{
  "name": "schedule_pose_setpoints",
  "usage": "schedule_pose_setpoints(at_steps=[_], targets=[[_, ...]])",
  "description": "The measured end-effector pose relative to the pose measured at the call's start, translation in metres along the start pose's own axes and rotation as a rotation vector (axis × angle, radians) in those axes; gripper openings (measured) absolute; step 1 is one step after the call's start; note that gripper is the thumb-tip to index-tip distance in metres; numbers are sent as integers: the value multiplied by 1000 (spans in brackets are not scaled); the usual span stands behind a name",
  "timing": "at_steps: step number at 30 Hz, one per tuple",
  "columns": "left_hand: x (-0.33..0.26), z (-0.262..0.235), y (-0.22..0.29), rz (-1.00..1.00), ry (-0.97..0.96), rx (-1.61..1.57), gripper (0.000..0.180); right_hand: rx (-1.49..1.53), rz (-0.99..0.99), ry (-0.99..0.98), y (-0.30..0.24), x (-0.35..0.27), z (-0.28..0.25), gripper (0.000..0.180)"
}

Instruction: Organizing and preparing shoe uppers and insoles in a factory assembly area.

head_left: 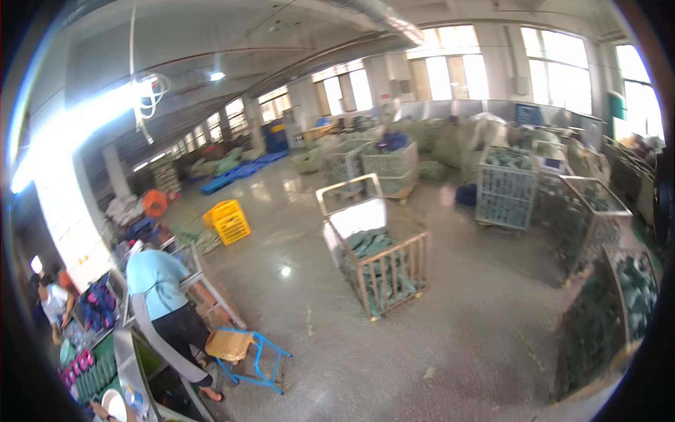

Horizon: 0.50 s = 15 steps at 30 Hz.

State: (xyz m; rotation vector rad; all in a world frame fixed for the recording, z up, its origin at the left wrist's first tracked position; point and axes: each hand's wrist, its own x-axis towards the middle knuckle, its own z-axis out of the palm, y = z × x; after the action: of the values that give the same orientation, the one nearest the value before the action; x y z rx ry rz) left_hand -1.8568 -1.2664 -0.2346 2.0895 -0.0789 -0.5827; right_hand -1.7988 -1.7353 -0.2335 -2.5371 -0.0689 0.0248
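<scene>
Neither my left hand nor my right hand can be made out in the head view. Ahead of me, in the middle of the floor, stands a wheeled cage cart [390, 271] with a raised handle frame, loaded with dark green pieces. Close by on the right, another cart [594, 323] holds similar dark green pieces. A blurred tan edge [626, 355] at the lower right is too smeared to name.
A person [158, 288] in a light blue top bends over a frame at left, beside a blue-legged stool [256, 359]. Behind are yellow crates [228, 221]. More cage carts [506, 188] stand at right; a worktable [105, 369] with green and pink items is at lower left.
</scene>
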Motion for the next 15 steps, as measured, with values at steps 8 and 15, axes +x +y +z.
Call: schedule_pose_setpoints(at_steps=[8, 15], targets=[[70, -62, 48, -179, 168, 52, 28, -4, -219, -262, -6, 198, 22, 37], [181, -100, -11, -165, 236, -183, 27, -37, -325, -341, -58, 359, 50, 39]])
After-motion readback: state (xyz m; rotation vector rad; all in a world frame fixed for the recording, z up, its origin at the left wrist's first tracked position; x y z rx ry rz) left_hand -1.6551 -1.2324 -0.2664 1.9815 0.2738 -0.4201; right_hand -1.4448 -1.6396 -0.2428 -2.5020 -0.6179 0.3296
